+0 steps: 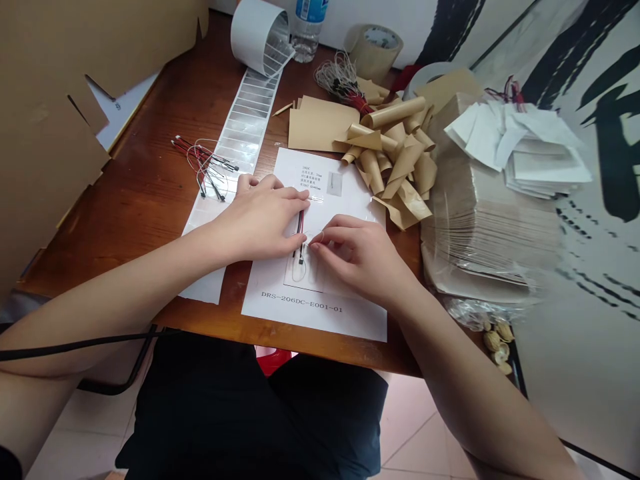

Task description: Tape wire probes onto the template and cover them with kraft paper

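A printed white sheet [360, 319] lies on the table before me, marked DRS-206DC-E001-01. On it rests a small wire lead [301, 252] with red and black wires and a thin pale loop. My left hand [267, 217] lies over the sheet with its fingers spread, thumb and fingertips pressing down beside the lead and hiding part of it. From the right, my right hand [357, 250] pinches a thin pale wire between thumb and forefinger, close to my left thumb. More wire leads [205, 163] lie loose on a strip of silvery labels [243, 127] to the left.
The label roll [257, 37] and a water bottle [309, 27] stand at the back. Curled brown paper pieces [395, 160] and a brown card stack [320, 127] lie behind the sheet. Right of these are bagged envelopes [490, 227] under white slips [545, 153]. A cardboard box [50, 120] borders the left.
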The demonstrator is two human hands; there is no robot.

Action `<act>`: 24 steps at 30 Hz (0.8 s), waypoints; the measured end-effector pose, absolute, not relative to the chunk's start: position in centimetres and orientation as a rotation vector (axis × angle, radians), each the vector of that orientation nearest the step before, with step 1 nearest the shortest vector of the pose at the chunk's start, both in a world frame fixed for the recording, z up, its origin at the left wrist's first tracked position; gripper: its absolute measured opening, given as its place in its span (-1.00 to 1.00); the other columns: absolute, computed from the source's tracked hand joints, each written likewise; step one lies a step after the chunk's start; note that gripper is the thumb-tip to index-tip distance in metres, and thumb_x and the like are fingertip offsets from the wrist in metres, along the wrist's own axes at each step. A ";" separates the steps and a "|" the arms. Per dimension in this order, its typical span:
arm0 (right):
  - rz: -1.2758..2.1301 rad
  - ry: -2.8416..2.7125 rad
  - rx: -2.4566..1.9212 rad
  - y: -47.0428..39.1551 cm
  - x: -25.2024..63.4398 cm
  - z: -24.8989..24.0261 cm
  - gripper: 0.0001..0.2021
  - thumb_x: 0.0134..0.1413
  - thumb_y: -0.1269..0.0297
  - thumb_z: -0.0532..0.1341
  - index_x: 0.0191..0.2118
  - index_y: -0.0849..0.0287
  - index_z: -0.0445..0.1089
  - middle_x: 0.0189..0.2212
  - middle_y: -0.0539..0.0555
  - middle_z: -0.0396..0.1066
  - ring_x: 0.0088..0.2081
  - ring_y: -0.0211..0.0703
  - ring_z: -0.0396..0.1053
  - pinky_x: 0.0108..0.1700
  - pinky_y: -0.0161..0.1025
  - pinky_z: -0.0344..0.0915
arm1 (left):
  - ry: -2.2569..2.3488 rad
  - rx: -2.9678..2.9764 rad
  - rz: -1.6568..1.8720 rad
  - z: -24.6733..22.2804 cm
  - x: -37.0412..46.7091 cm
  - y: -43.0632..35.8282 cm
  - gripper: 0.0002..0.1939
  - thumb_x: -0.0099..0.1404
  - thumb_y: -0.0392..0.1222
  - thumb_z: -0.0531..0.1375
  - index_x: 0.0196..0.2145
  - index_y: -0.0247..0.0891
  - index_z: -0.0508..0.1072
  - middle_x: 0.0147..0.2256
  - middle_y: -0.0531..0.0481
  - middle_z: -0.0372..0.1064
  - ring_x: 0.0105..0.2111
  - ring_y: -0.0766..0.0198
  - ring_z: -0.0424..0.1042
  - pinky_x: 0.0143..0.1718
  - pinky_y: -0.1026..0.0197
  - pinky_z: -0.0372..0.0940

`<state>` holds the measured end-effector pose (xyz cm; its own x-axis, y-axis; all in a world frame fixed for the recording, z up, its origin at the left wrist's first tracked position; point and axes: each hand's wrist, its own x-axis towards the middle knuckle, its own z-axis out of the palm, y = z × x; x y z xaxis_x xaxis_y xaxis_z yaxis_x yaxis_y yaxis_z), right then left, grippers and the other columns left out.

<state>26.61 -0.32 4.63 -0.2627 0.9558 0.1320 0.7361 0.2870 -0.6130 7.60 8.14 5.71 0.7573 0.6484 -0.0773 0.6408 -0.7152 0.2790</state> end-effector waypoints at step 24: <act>0.664 -2.109 -1.464 -0.2 26.8 4.2 -0.81 0.29 0.41 0.19 -0.34 0.22 0.52 -0.35 0.10 0.47 -0.34 -0.17 0.40 -0.28 -0.22 0.26 | 1.009 2.653 0.055 5.7 7.7 8.0 -0.43 0.33 0.09 0.14 0.22 -0.16 0.47 0.35 -0.07 0.31 0.22 -0.21 0.21 0.21 -0.28 -0.10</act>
